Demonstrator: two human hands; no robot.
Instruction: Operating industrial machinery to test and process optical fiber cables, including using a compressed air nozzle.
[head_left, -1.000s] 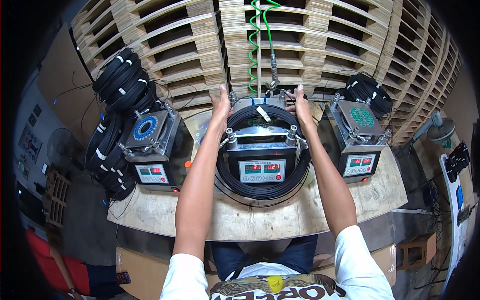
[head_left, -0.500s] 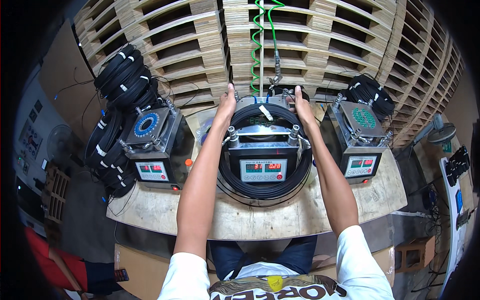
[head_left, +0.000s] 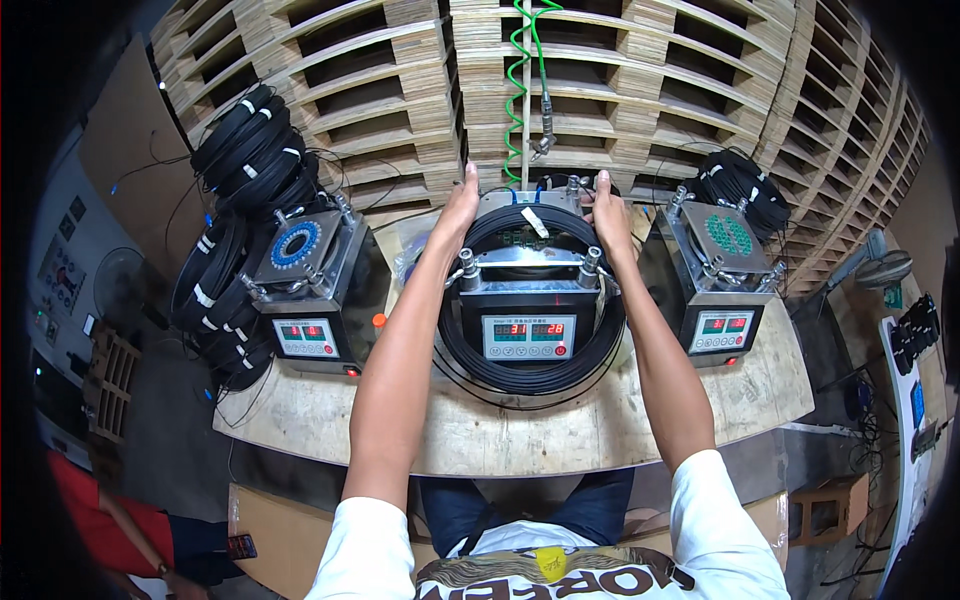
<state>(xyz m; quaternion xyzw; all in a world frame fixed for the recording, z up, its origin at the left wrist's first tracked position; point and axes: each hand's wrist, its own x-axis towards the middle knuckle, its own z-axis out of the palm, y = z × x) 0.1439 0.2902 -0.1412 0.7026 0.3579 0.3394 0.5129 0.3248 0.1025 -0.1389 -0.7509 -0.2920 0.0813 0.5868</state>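
Note:
My left hand [head_left: 462,208] and my right hand [head_left: 608,213] reach to the two rear corners of the middle polishing machine [head_left: 582,308], thumbs pointing up. Their other fingers are mostly hidden behind its back edge and metal knobs, so their grip does not show. A large coil of black cable [head_left: 530,380] with a white tag [head_left: 535,222] rings the machine, draped over its top plate and hanging round its front display panel [head_left: 527,338]. Two front clamp posts stand up inside the ring.
A similar machine with a blue-ringed plate [head_left: 297,246] stands left, another with a green-dotted plate [head_left: 729,236] right. Cable coils [head_left: 252,150] pile at far left, more coils [head_left: 742,195] at back right. A green coiled hose [head_left: 516,90] hangs before wooden pallets [head_left: 370,80].
Both hands stay at the rear corners with only small shifts. The metal fitting on the green hose has swung slightly left and up. The cable coil has barely moved.

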